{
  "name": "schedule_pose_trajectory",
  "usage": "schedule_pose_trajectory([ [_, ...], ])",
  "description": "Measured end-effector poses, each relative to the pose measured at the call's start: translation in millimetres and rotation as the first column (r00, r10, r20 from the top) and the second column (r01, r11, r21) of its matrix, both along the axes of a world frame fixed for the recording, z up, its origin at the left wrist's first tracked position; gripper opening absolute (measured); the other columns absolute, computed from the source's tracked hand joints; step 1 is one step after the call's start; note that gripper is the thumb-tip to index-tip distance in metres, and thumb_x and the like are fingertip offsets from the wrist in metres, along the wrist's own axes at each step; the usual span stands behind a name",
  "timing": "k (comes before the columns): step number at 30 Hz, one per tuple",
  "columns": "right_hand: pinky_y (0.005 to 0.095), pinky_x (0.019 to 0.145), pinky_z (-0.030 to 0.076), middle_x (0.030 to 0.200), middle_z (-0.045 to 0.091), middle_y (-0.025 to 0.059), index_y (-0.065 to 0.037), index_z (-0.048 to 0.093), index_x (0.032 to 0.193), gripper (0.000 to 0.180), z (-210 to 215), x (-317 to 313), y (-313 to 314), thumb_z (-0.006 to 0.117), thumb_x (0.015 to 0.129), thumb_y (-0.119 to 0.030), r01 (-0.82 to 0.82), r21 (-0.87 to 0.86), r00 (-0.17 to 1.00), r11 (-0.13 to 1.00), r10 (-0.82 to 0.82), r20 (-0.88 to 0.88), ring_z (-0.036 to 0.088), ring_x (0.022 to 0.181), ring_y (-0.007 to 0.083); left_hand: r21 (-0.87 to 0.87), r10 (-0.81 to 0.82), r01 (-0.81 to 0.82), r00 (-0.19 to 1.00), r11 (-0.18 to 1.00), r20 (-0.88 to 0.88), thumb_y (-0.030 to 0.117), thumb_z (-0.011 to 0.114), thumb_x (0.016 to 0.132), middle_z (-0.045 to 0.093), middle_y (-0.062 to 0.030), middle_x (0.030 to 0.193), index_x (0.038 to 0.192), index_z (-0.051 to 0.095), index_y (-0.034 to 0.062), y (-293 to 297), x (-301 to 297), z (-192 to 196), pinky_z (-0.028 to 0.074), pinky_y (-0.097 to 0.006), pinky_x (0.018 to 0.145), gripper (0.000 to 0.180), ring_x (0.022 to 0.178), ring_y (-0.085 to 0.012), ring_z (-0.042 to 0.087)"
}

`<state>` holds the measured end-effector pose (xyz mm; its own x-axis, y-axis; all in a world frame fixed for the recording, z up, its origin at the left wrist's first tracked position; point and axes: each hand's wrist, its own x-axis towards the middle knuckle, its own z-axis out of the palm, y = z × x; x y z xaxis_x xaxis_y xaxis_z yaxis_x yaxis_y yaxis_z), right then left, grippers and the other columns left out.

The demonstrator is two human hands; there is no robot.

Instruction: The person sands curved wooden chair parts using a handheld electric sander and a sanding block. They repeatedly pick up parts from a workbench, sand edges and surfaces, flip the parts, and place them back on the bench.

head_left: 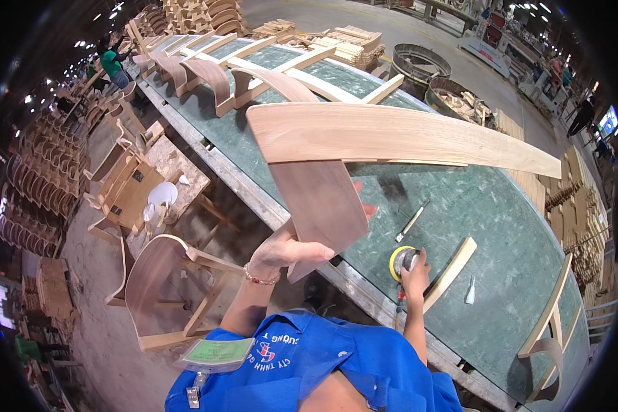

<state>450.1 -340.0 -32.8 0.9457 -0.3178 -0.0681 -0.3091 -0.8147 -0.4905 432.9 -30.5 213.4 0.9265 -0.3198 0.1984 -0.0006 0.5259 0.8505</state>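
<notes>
My left hand [290,248] grips a curved wooden chair part [319,199]; the thumb lies over its lower panel and fingertips show past the far edge. A long pale tapering rail [391,134] joins this panel at the top and reaches to the right over the table. My right hand [417,276] is closed round a small round sander [404,262] with a yellow pad rim and a hose below. Whether the pad touches the table, I cannot tell. Near the sander lie a brush-like tool [412,221], a curved wooden strip [452,275] and a small pale-bladed tool [470,291].
The long green-topped table [384,199] carries more chair parts [209,79] at its far end and another frame [553,343] at the right. A chair frame [161,288] and a wooden stand [127,189] are at the left. Stacked wood and a person [111,62] stand farther off.
</notes>
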Motion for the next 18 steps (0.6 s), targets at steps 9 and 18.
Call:
schedule_pose_trajectory([
  [9, 0.0343, 0.1, 0.043, 0.127, 0.056, 0.0117, -0.007, 0.046, 0.142, 0.075, 193, -35, 1, 0.067, 0.07, 0.002, -0.442, 0.571, 0.871, 0.692, 0.179, 0.457, 0.056, 0.114, 0.0232, -0.114, 0.105, -0.103, 0.994, 0.988, 0.013, 0.0, 0.064, 0.064, 0.031, -0.0176, 0.152, 0.15, 0.019, -0.0005, -7, -19, -4, 0.029, -0.05, 0.115, 0.097, 0.139, -0.0379, 0.034],
  [18, 0.0417, 0.092, 0.048, 0.12, 0.058, 0.0167, -0.02, 0.055, 0.135, 0.074, 368, 8, 107, 0.076, 0.067, 0.0, -0.712, -0.387, 0.249, 0.586, 0.726, 0.641, 0.057, 0.106, 0.0311, -0.037, 0.059, -0.061, 0.998, 0.997, -0.035, -0.004, 0.064, 0.07, 0.049, -0.0147, 0.137, 0.143, 0.034, -0.0027, -11, -37, -4, 0.036, -0.039, 0.109, 0.079, 0.132, -0.0262, 0.044],
])
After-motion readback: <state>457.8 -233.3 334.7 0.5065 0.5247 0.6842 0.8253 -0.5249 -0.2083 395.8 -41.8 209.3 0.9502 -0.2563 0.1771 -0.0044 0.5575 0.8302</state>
